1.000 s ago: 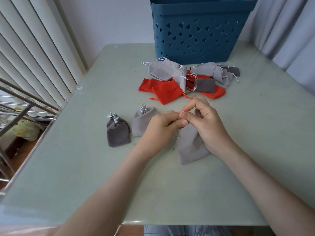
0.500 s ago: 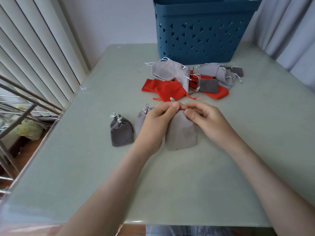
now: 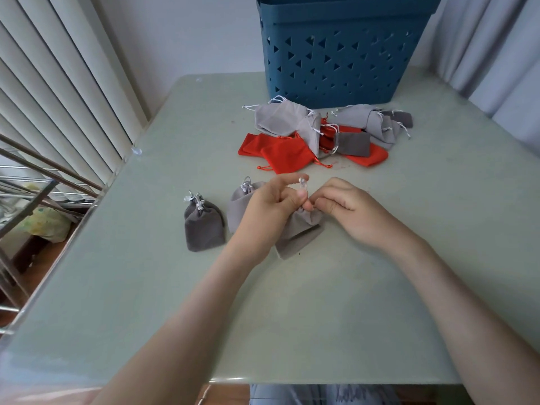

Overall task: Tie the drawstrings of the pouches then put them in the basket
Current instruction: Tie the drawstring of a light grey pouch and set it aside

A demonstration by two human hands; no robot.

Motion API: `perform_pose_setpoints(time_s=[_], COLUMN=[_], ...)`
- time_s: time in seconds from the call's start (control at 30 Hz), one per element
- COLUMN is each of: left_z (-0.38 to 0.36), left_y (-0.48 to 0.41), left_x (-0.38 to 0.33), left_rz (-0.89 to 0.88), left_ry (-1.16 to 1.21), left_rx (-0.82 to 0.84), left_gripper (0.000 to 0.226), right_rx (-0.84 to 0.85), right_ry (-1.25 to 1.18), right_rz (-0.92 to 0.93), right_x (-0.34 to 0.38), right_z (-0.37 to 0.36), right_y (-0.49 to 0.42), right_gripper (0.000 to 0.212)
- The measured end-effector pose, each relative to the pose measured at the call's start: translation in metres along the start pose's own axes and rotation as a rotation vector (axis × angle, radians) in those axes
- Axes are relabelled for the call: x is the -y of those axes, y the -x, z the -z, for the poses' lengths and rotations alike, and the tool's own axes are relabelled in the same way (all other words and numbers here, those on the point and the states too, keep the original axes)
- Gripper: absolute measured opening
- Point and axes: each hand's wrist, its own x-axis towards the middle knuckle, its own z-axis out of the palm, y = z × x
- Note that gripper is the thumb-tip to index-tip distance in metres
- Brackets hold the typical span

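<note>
Two pinches on one light grey pouch point(image 3: 296, 233)

Left hand point(image 3: 270, 207) pinches the white drawstring point(image 3: 302, 185) just above the gathered neck; right hand point(image 3: 346, 210) pinches the neck itself. The body trails nearward from both grips onto the table point(image 3: 292, 317). Blue basket point(image 3: 344, 54) stands far behind.

Single head-worn view, forward and down (wide-angle), close over the table point(image 3: 146, 287).
</note>
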Motion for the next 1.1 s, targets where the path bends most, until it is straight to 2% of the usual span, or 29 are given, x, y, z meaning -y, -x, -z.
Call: perform_pose_setpoints(time_s=[0.1, 0.17, 0.2, 0.23, 0.3, 0.33, 0.4, 0.5, 0.57, 0.8, 0.9, 1.0, 1.1], left_z=[0.002, 0.002, 0.001, 0.001, 0.001, 0.0, 0.0, 0.0, 0.0, -0.002, -0.003, -0.005, -0.007], left_y=[-0.002, -0.003, -0.003, -0.004, -0.005, -0.005, -0.006, -0.007, -0.007, 0.001, 0.003, 0.006, 0.007], left_x=[0.003, 0.003, 0.004, 0.004, 0.005, 0.006, 0.008, 0.01, 0.01, 0.005, 0.005, 0.006, 0.007], left_rz=[0.018, 0.036, 0.046, 0.058, 0.086, 0.098, 0.111, 0.12, 0.118, 0.029, -0.028, -0.005, -0.045], left_ry=[-0.021, -0.056, -0.06, -0.055, -0.022, -0.009, -0.004, -0.006, 0.021, -0.153, -0.285, -0.312, -0.396], left_rx=[-0.057, -0.065, -0.07, -0.079, -0.109, -0.125, -0.145, -0.171, -0.159, -0.076, -0.046, -0.017, -0.093], left_gripper=[0.005, 0.012, 0.015, 0.018, 0.019, 0.019, 0.016, 0.005, 0.003, 0.016, 0.018, 0.013, 0.019], right_rx=[-0.047, -0.087, -0.119, -0.153, -0.212, -0.227, -0.199, -0.067, -0.023, -0.112, -0.16, -0.185, -0.196], right_ry=[0.195, 0.297, 0.263, 0.155, -0.215, -0.381, -0.532, -0.472, -0.414, -0.325, -0.271, -0.227, -0.185], right_rz=[-0.01, -0.142, -0.214, -0.274, -0.301, -0.277, -0.179, -0.025, 0.023, 0.005, 0.003, 0.001, 0.004], right_x=[-0.004, -0.002, -0.002, -0.002, 0.0, 0.002, 0.005, 0.011, 0.013, 0.012, 0.01, 0.01, 0.011], right_z=[0.001, 0.001, 0.002, 0.003, 0.004, 0.004, 0.001, -0.006, -0.01, -0.016, -0.017, -0.016, -0.016], right_y=[-0.001, -0.001, -0.002, -0.002, 0.0, 0.0, 0.002, 0.002, 0.002, 0.002, 0.002, 0.002, 0.003], right_gripper=[0.019, 0.026, 0.03, 0.033, 0.036, 0.035, 0.027, 0.019, 0.022, 0.036, 0.035, 0.034, 0.027])
